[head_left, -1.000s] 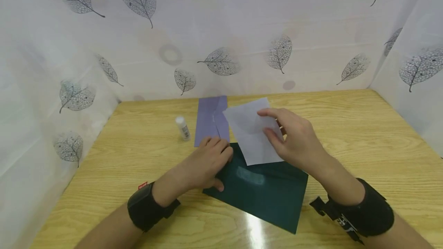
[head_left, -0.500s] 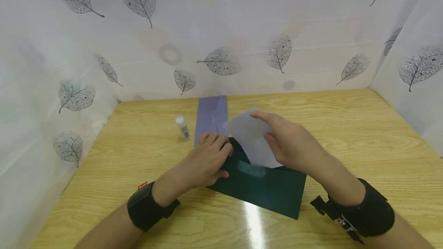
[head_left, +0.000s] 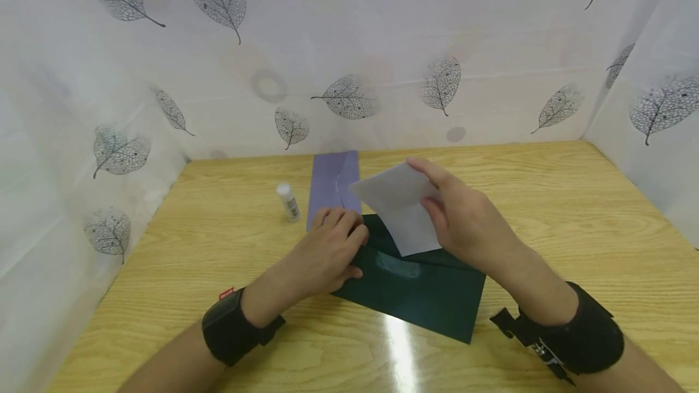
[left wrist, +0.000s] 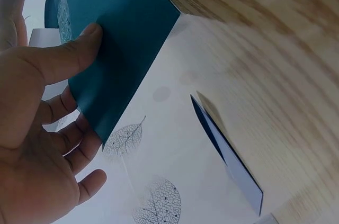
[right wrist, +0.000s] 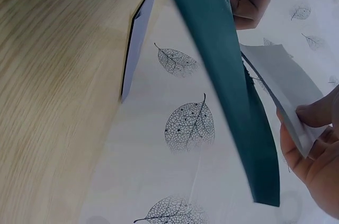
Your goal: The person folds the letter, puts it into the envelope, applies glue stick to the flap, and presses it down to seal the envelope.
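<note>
A dark green envelope (head_left: pixel 420 296) is tilted up off the table, its near panel bearing a pale whitish strip. My left hand (head_left: pixel 330 250) grips its left end, thumb on the near face and fingers behind, as the left wrist view shows. In my right hand (head_left: pixel 472 223) a folded white sheet of paper (head_left: pixel 395 199) is pinched between thumb and fingers. The paper's lower edge stands at the envelope's upper opening; whether its tip is inside I cannot tell. In the right wrist view the paper (right wrist: pixel 288 83) is beside the envelope (right wrist: pixel 217 65), next to its parted flap.
A purple envelope (head_left: pixel 327 187) lies behind the left hand, partly covered by it. Left of that stands a white glue stick (head_left: pixel 288 202). The wooden table (head_left: pixel 590 211) ends at a leaf-patterned white curtain (head_left: pixel 382 35).
Both hands hold the same things. The green envelope's near edge has lifted and its upper side has parted. The paper dipped toward the opening, then rose slightly.
</note>
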